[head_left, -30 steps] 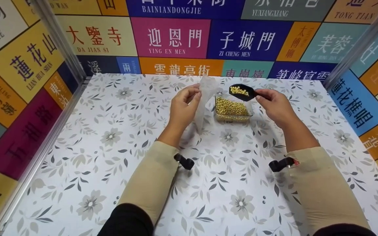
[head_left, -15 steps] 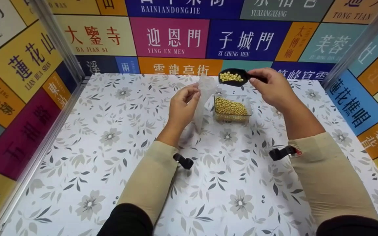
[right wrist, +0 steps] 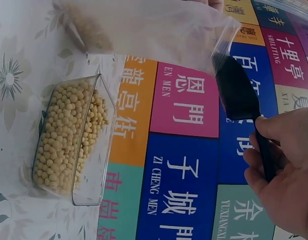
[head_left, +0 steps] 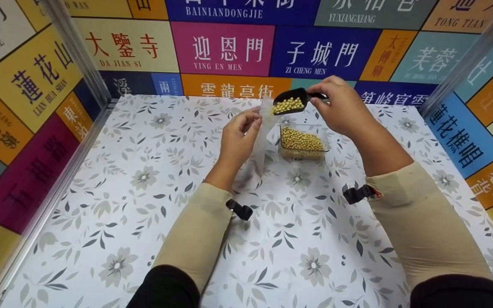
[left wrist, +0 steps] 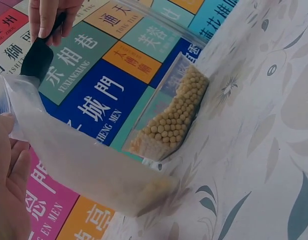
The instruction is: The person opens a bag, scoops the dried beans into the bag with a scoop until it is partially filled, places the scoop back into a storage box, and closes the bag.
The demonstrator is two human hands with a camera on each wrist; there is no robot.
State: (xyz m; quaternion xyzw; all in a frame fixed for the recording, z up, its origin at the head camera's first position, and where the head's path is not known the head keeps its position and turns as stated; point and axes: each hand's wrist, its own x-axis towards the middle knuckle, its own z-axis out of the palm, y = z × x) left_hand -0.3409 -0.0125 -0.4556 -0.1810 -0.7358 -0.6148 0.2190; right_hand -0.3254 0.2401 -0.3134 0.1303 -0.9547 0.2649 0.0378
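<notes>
My left hand (head_left: 239,139) pinches the top edge of a translucent plastic bag (left wrist: 89,155), which hangs upright with its bottom at the table. Through the bag's side some soybeans (left wrist: 156,190) show blurrily at the bottom. The right hand (head_left: 340,107) grips the handle of a black scoop (head_left: 298,96) loaded with soybeans (head_left: 288,105). Its front edge is at the bag's mouth, tilted down toward it; in the right wrist view the scoop tip overlaps the bag's opening. Below the scoop stands a clear rectangular container (right wrist: 74,142) of soybeans (head_left: 301,140).
A white tablecloth (head_left: 144,256) with grey flowers and leaves covers the table. Colourful panels with printed characters (head_left: 225,49) wall in the back and both sides, with metal posts (head_left: 79,47) at the corners.
From above the container, the scoop of soybeans has risen and moved left to the bag's mouth, its front now tipped down. The left hand and bag have stayed nearly still.
</notes>
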